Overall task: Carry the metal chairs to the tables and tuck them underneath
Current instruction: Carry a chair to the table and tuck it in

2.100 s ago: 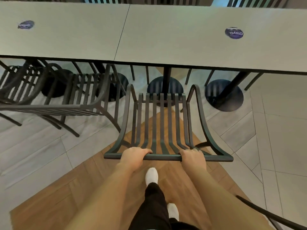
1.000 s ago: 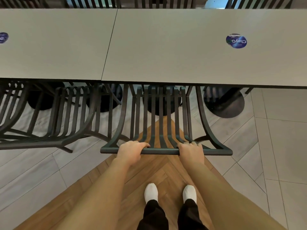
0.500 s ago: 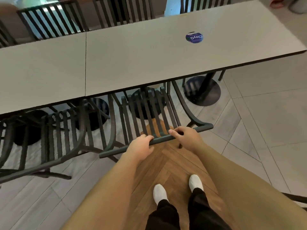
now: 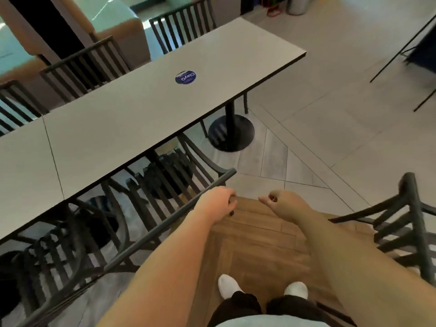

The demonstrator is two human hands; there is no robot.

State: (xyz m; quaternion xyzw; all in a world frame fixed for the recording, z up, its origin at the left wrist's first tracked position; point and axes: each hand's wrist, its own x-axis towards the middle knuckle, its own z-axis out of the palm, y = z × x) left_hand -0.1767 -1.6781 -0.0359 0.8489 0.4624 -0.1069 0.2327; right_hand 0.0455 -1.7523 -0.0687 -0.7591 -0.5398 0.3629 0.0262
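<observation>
Chair tucked under table, top rail showing. Left hand curled on rail; grip looks loose, blur hides fingers. Right hand off, loosely curled, holding nothing. Risk: second chair close at right, turning could clip it.

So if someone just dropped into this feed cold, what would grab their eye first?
Probably the two bare forearms reaching in from the bottom: the left hand grips the top rail of a dark metal chair whose seat sits under the long grey table, while the right hand hangs loosely curled, holding nothing. Next, the round blue sticker on the tabletop, and another metal chair standing loose at the right edge.
</observation>
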